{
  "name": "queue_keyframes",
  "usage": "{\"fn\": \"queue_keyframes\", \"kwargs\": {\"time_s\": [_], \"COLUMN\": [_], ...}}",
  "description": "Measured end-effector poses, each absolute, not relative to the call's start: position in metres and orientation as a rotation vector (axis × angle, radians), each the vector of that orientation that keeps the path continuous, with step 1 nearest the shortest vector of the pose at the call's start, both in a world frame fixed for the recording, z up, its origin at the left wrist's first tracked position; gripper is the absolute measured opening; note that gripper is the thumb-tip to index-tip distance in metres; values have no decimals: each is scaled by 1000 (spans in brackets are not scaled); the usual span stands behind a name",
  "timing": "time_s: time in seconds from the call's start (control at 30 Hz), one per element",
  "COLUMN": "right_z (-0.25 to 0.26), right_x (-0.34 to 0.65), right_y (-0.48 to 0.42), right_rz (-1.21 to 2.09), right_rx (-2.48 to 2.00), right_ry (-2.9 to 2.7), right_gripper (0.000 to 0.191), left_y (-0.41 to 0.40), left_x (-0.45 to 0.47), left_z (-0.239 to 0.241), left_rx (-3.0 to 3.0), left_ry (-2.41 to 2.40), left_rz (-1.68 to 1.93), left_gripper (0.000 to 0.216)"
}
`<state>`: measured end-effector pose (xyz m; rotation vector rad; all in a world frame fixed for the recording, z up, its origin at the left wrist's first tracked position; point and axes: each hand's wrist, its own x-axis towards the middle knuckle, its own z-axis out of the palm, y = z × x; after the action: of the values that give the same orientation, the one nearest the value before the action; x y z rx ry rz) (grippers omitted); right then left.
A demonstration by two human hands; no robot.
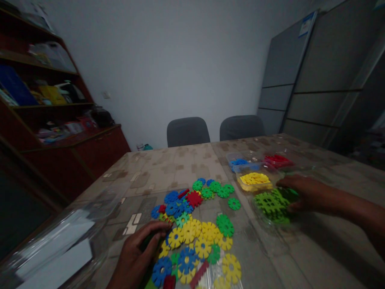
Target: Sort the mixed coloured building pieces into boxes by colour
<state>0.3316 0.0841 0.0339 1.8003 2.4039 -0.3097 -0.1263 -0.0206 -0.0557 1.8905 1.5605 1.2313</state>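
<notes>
My left hand (140,251) rests at the left edge of a loose pile of toothed plastic discs, its fingers curled. Something green shows between thumb and forefinger, mostly hidden. Next to its fingertips are yellow discs (188,232) and blue discs (171,208). On the right, my right hand (302,194) reaches over a clear tub (272,245) of green square interlocking pieces (273,204). Its thumb and fingers close around a dark green piece (291,194), partly covered by the hand.
Behind the green pieces stand clear tubs of yellow pieces (255,179), blue pieces (239,162) and red pieces (278,161). Green discs (224,225) and a red disc (194,198) lie in the pile. Clear plastic packaging (57,249) sits at left. Two chairs (188,131) stand beyond the table.
</notes>
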Motion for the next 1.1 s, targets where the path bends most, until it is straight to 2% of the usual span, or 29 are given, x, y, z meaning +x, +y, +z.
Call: {"fn": "queue_keyframes", "kwargs": {"time_s": [0.2,0.4,0.63,0.9,1.1], "right_z": [33,26,32,28,22], "right_x": [336,340,332,322,335], "right_y": [83,85,81,78,80], "right_rz": [-229,-271,-222,-111,-157], "right_rx": [1764,1802,1776,1778,1728], "right_ry": [2439,2412,2378,2317,2416], "right_gripper": [49,60,54,70,64], "left_y": [-23,-22,-21,-21,-21], "left_x": [-125,-127,-127,-126,-126], "left_z": [-52,-55,-56,-55,-53], "left_rx": [1895,1896,1909,1901,1904], "left_ry": [1563,1566,1558,1573,1562], "left_rz": [1246,1233,1223,1231,1229], "left_gripper": [22,23,23,27,28]}}
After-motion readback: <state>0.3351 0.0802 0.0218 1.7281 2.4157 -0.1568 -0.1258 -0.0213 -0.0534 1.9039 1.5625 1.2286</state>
